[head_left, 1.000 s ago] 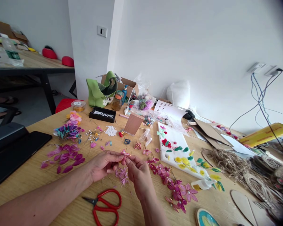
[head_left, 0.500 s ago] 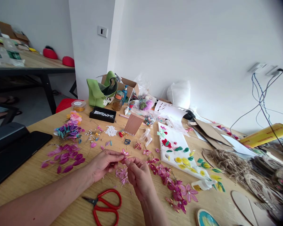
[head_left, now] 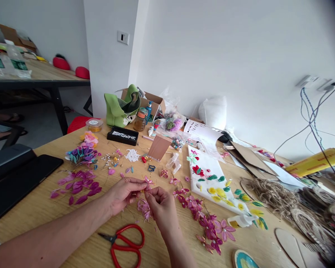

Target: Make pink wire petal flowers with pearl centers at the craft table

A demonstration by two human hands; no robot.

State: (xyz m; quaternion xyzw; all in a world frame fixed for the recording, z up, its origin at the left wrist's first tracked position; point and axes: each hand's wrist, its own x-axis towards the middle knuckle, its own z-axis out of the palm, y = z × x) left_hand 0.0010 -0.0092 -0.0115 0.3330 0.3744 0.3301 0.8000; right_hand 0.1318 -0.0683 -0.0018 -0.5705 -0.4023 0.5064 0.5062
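Nearest you, red-handled scissors (head_left: 113, 239) lie partly out of view at the near edge of the frame, blades pointing left, with bare counter (head_left: 155, 257) between them and your right forearm; a round teal piece (head_left: 244, 259) sits to the right, cut off by the frame. Beyond the scissors, your right hand (head_left: 162, 208) is closed in a thumb-and-forefinger pinch at the base of a small pink flower (head_left: 148, 181); which part lies between those tips is too small to tell. Your left hand (head_left: 125, 195) pinches the flower from the other side, its remaining fingers curled. The flower is raised between both hands, over pale pink pieces (head_left: 144, 209). The step in hand is judged to be 2-handed fingertip work at the flower's base; the next move would call for a steady left pinch and small right-hand adjustments. Clearance rightward is poor: a magenta flower spray (head_left: 209, 227) lies just beside your right hand. Leftward, bare counter separates your left wrist from loose magenta petals (head_left: 78, 184). Farther out, a brown block (head_left: 159, 147) and a black tray (head_left: 122, 141) limit forward reach; the white wall (head_left: 198, 48) stands behind.
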